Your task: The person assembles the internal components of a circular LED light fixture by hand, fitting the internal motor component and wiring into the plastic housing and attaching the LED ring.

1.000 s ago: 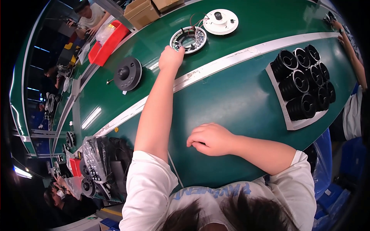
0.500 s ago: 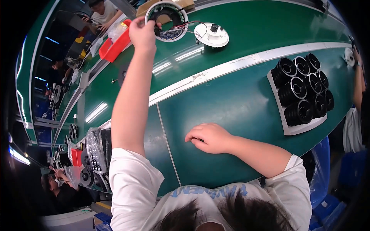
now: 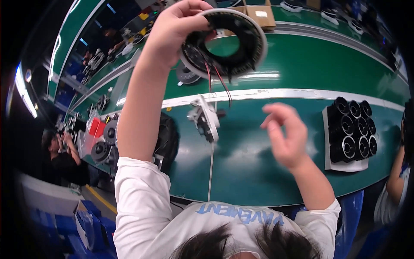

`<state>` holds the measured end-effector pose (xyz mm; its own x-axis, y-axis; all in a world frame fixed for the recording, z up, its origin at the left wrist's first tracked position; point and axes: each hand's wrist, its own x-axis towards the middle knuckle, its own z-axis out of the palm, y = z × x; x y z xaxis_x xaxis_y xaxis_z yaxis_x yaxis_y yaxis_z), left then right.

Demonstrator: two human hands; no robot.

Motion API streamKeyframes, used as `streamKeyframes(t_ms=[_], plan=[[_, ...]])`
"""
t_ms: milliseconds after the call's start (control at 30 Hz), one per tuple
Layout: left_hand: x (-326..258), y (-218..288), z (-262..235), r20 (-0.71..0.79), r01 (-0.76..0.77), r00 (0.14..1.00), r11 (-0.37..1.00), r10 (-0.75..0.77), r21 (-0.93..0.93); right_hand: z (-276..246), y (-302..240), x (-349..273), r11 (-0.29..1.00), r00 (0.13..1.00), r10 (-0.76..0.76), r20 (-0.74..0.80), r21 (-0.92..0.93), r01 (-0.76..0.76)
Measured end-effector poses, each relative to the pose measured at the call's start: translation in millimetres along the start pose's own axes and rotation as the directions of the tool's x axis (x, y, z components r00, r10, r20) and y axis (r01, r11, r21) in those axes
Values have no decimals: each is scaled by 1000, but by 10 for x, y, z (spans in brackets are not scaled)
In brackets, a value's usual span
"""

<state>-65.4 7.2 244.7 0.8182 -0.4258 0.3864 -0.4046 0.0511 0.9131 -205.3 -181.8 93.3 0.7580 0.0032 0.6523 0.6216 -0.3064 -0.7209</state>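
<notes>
My left hand (image 3: 166, 39) grips the rim of a ring-shaped housing (image 3: 252, 54), white-edged and black inside, and holds it raised above the bench. Thin red and dark wires (image 3: 222, 82) trail down from the ring. Below them a white disc-shaped part (image 3: 209, 118) with a dark knob is tilted nearly edge-on and appears to hang from the wires. To the right of that disc my right hand (image 3: 288, 136) is in the air, somewhat blurred, its fingers apart and holding nothing.
Several black cylindrical parts (image 3: 347, 125) stand on a white tray (image 3: 328, 162) at the right. A pale rail (image 3: 280, 93) separates my bench from the green far surface, where a dark round part (image 3: 186, 75) and a cardboard box (image 3: 261, 19) sit. Other people work at both sides.
My left hand has brought the ring nearer and to the right. The white disc has left the far surface and is now tilted over my bench. My right hand has risen and opened.
</notes>
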Motion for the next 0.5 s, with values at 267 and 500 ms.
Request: streamKeyframes(t_ms=[267,500], plan=[[-850,21,317,63,-14,998,983,26,-185,60,-19,166,968,984,-45,172,252,0],[-992,-371,563,-57,2,998,874,-34,-485,7,-27,180,736,877,461,136,493,-464]])
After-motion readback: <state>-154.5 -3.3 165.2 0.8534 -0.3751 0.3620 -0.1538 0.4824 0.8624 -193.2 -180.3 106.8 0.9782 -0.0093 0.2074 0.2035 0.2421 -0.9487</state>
